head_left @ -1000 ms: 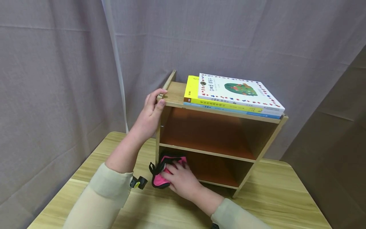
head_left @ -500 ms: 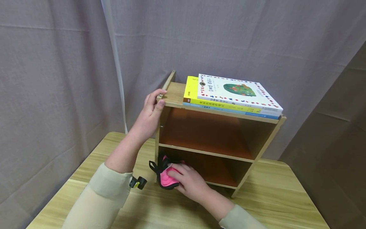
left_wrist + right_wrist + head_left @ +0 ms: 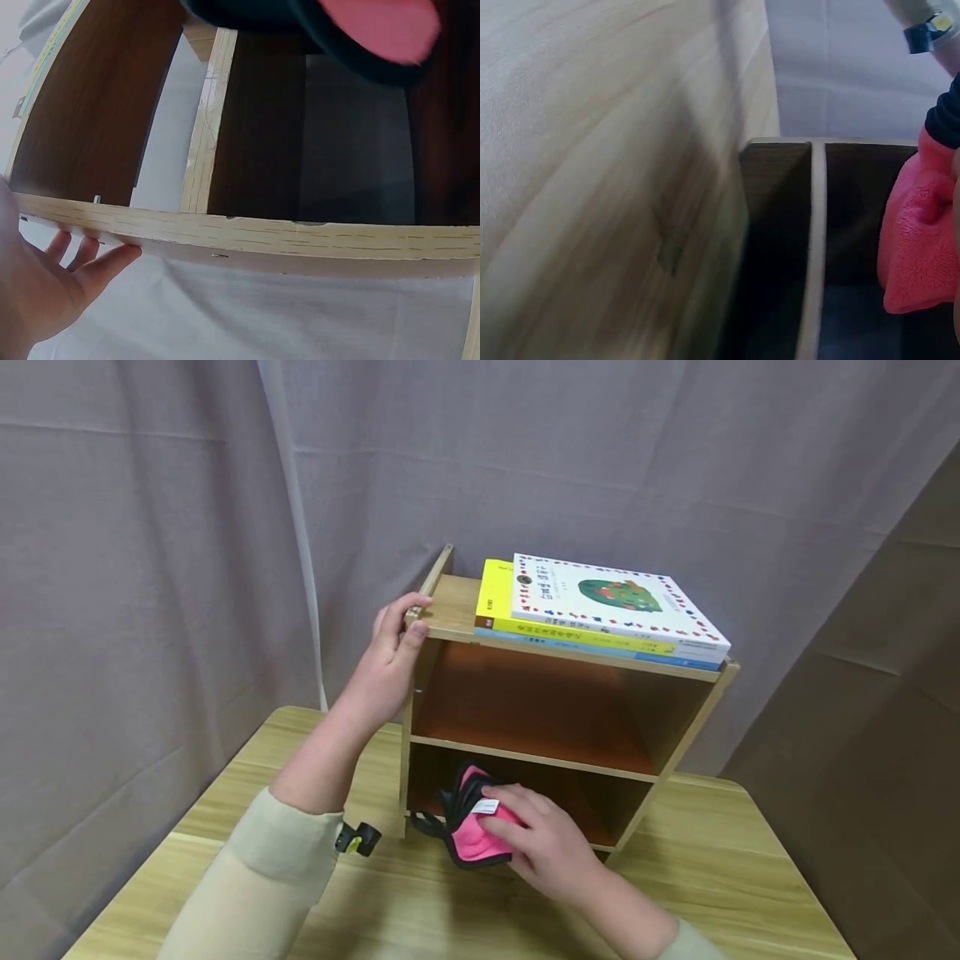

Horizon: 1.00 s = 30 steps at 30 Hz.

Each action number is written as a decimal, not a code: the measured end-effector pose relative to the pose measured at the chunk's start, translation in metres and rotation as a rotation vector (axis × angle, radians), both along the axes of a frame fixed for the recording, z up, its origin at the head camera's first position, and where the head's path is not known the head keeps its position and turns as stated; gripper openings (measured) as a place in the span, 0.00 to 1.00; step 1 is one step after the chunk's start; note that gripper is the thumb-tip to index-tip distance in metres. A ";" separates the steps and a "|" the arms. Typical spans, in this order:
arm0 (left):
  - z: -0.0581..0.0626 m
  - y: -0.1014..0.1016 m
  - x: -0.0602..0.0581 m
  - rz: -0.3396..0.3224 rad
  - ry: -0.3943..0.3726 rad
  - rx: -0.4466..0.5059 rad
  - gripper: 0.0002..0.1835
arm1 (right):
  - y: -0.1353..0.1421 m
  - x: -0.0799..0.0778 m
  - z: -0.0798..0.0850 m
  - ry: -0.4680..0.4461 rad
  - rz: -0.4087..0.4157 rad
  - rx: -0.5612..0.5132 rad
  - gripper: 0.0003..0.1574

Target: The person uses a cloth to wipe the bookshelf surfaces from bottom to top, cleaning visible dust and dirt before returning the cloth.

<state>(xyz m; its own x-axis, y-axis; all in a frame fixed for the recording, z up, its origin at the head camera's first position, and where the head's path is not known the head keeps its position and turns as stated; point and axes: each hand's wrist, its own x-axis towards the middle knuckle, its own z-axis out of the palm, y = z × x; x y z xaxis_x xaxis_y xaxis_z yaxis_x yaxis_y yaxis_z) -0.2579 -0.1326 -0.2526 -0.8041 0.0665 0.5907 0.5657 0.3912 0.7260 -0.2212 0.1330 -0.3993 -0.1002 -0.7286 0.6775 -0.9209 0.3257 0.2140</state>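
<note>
My left hand [image 3: 386, 668] holds the upper left corner of a small wooden bookshelf [image 3: 536, 758]. Its thumb lies at the front edge; in the left wrist view its fingers [image 3: 105, 271] reach along the outside of the side panel. My right hand [image 3: 543, 839] grips a pink cleaning cloth [image 3: 476, 839] with black trim, a black loop and a white label, at the front of the lowest compartment. Folds of plush pink cloth [image 3: 919, 247] show at the right edge of the right wrist view, where the right hand is mostly cut off.
On the shelf top lie a white book [image 3: 618, 597], a yellow book [image 3: 495, 589] and a blue one [image 3: 525, 642], stacked flat. The shelf stands on a wood-grain table [image 3: 225, 860]. Grey curtains [image 3: 480, 460] hang behind and to the left.
My right hand has moved right with the cloth, from the left end of the lowest compartment toward its middle. My left hand keeps its place on the shelf corner.
</note>
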 end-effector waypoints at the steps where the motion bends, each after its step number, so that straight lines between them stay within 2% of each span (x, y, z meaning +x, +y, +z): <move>1: 0.000 0.000 0.000 0.001 0.001 0.001 0.21 | 0.002 0.001 0.003 0.020 0.009 -0.007 0.30; 5: -0.002 -0.002 0.001 0.007 0.004 0.012 0.22 | 0.006 0.008 0.017 0.117 0.023 -0.010 0.19; 8: -0.002 -0.003 0.001 0.013 0.011 0.015 0.22 | 0.008 0.015 0.032 0.189 0.042 -0.005 0.16; 10: 0.003 0.000 0.010 0.011 0.013 0.008 0.21 | 0.008 0.022 0.046 0.231 0.061 -0.004 0.15; 12: 0.004 0.000 0.010 0.007 0.015 0.009 0.20 | 0.010 0.027 0.058 0.272 0.065 0.003 0.15; 15: 0.005 0.001 0.010 0.000 0.021 0.011 0.19 | 0.015 0.034 0.072 0.303 0.045 0.036 0.15; 17: -0.001 -0.001 0.001 0.001 0.031 0.016 0.19 | 0.020 0.036 0.080 0.308 0.022 0.063 0.16; 18: -0.001 -0.001 0.000 0.000 0.035 0.014 0.19 | 0.022 0.037 0.083 0.307 0.009 0.074 0.17; 26: 0.001 0.001 0.001 -0.009 0.032 0.013 0.20 | 0.030 0.041 0.116 0.370 0.003 0.079 0.16; 30: 0.001 0.001 0.001 -0.016 0.024 0.015 0.20 | 0.037 0.040 0.129 0.395 -0.030 0.085 0.17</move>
